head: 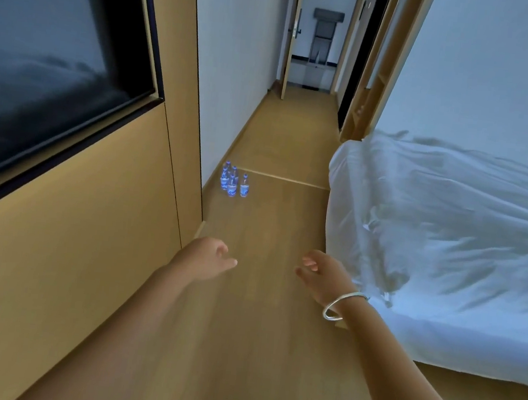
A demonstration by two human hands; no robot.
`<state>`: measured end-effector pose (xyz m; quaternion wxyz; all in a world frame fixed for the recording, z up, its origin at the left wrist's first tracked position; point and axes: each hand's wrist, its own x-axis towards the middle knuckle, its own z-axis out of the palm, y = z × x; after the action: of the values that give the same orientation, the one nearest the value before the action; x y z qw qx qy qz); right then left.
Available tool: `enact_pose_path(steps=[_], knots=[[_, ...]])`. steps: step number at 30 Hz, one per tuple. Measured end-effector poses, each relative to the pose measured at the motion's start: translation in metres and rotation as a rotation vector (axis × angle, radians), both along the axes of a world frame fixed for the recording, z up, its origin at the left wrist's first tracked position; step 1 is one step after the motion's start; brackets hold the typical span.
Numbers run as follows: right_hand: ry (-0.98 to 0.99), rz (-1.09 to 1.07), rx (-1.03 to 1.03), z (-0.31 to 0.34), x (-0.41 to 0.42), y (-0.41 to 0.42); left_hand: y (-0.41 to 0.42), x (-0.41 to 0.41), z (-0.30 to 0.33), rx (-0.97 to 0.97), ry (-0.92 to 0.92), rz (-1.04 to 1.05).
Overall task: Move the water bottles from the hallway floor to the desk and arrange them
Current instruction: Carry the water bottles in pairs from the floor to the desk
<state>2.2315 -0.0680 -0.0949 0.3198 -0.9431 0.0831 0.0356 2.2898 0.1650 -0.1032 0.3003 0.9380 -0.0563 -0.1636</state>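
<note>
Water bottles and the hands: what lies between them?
Only bare wooden floor, in the head view, between the water bottles, the left hand and right hand.

I see the wooden floor [272, 233] carrying a cluster of water bottles [232, 181] standing upright, close by the left wall.

Two bare forearms without sleeves extend into view; the left hand [209, 256] wears nothing, while a plain silver bangle [341, 304] circles the wrist behind the right hand [318, 270].
</note>
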Motion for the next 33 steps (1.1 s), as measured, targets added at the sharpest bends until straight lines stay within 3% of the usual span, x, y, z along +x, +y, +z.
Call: enact_pose_path(steps=[15,23,33], knots=[[-0.004,0.145,-0.002,-0.016,0.349,-0.088,-0.087,0.318,-0.013,-0.045,-0.023,0.120],[0.032,0.190,0.018,-0.034,0.499,-0.102,-0.104,0.461,-0.034,-0.053,0.014,0.137],[0.106,0.138,0.035,-0.044,0.728,-0.094,-0.098,0.710,-0.040,0.010,0.027,0.094]])
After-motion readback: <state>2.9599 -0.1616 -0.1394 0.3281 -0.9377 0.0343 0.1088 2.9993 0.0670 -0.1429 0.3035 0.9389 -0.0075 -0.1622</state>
